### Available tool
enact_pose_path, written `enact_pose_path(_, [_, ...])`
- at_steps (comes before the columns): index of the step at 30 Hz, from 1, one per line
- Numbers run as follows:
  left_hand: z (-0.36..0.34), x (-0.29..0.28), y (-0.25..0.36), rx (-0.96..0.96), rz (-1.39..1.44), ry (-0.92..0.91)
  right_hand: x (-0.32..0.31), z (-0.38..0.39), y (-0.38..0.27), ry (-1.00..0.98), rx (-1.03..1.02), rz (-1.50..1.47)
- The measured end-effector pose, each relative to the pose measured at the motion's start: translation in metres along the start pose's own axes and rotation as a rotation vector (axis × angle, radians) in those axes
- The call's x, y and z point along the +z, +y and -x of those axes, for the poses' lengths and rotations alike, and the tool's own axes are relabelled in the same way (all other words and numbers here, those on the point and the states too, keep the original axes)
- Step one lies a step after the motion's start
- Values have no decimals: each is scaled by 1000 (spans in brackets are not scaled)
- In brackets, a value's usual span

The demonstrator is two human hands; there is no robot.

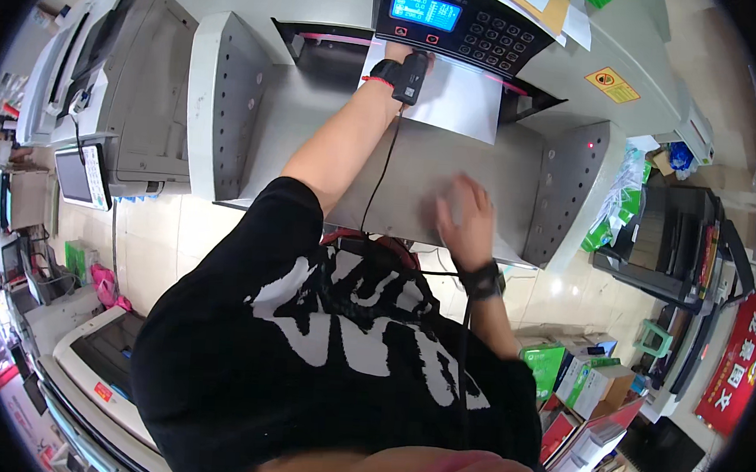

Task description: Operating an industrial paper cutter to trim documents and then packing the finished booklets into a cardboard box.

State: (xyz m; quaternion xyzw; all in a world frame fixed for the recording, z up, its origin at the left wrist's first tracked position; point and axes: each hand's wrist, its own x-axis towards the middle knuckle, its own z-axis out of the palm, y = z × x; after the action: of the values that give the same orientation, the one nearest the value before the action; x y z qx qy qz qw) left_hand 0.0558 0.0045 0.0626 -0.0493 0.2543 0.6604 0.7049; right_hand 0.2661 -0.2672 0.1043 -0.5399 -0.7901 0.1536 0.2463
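Hands well apart: the left hand [397, 52] reaches over the white paper [461, 99] to the control panel [456, 26], its fingers hidden so I cannot tell whether it grips or only presses, while the right hand [470, 223], blurred and with nothing visible in it, hangs over the metal table [315, 137], fingers apart. The paper lies partly beneath the panel and partly out on the table, so laying it in place looks done; adjusting it seems underway, and whether any cutting remains cannot be told.
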Motion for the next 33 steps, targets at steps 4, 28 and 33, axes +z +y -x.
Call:
enact_pose_path(4, [5,-13,17,-58,107,82,-29,99,25,311,332,-12])
enact_pose_path(28, [227,-58,-2,41,-805,-348,63,191,209,339,1047,-1606])
enact_pose_path(33, [378,-185,40,-359,-1040,-98,67,180,212,317,990,-1689])
